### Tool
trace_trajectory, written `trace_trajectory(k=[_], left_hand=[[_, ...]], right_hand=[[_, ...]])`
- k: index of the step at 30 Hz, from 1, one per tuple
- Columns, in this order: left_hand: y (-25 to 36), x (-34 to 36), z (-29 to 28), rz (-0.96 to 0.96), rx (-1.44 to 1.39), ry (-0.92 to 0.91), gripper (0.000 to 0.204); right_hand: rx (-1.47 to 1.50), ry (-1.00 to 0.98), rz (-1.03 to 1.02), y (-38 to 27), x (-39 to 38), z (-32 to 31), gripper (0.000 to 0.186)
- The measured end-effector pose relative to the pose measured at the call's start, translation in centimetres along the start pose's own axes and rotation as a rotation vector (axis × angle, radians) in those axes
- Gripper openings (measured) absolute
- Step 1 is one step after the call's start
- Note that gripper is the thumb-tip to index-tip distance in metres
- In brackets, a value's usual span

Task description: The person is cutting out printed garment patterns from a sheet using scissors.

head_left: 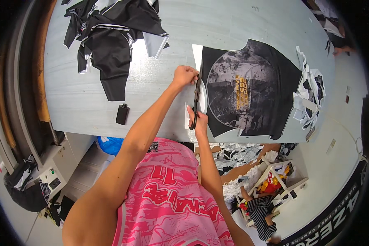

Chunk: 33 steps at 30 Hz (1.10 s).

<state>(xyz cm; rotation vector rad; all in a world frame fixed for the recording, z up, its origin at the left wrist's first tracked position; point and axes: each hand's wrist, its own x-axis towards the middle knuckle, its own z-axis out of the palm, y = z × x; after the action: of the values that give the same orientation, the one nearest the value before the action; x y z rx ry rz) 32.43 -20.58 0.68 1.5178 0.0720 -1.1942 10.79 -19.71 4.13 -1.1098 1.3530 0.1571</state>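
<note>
A black fabric panel (274, 86) with a printed circular design lies flat on the pale table, a white strip along its left edge. My right hand (200, 124) is closed round the handles of large dark scissors (197, 88), their blades pointing away from me along that edge. Close to the blade tips, my left hand (185, 76) pinches the white edge (197, 55) of the fabric. The lower blade is partly hidden by the material.
Black cut pieces (110, 49) pile up at the far left, near a small black bottle-like object (122, 114). White and black scraps (309, 100) lie by the table's right edge. Another person's hand (343, 50) shows far right; a person in stripes (260, 213) is at lower right.
</note>
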Motion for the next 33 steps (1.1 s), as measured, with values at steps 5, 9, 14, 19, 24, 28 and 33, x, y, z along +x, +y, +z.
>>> trace_trajectory(k=[5, 9, 14, 19, 24, 28, 33], left_hand=[[-0.3, 0.3, -0.3, 0.02, 0.003, -0.022, 0.012], [-0.6, 0.4, -0.1, 0.026, -0.032, -0.036, 0.013], [-1.0, 0.5, -0.5, -0.003, -0.034, -0.024, 0.015], [-1.0, 0.6, -0.6, -0.006, -0.068, -0.017, 0.017], [-1.0, 0.4, 0.5, 0.051, -0.041, -0.039, 0.019], [-3.5, -1.1, 0.1, 0.321, 0.5, 0.038, 0.022], [-5.0, -9.9, -4.3, 0.354, 1.071, -0.075, 0.036]], right_hand=[[0.008, -0.021, -0.031, -1.8, 1.5, 0.3, 0.049], [-0.122, 0.035, -0.132, -2.4, 2.5, 0.3, 0.052], [-0.054, 0.017, -0.083, -2.5, 3.0, 0.2, 0.048], [0.002, -0.015, -0.119, -4.5, 3.7, 0.8, 0.049], [-0.054, 0.067, -0.183, -4.5, 4.3, 0.0, 0.053], [-0.321, 0.19, -0.44, 1.0, 7.2, -2.3, 0.071], [-0.442, 0.23, -0.471, 1.3, -0.4, -1.8, 0.078]])
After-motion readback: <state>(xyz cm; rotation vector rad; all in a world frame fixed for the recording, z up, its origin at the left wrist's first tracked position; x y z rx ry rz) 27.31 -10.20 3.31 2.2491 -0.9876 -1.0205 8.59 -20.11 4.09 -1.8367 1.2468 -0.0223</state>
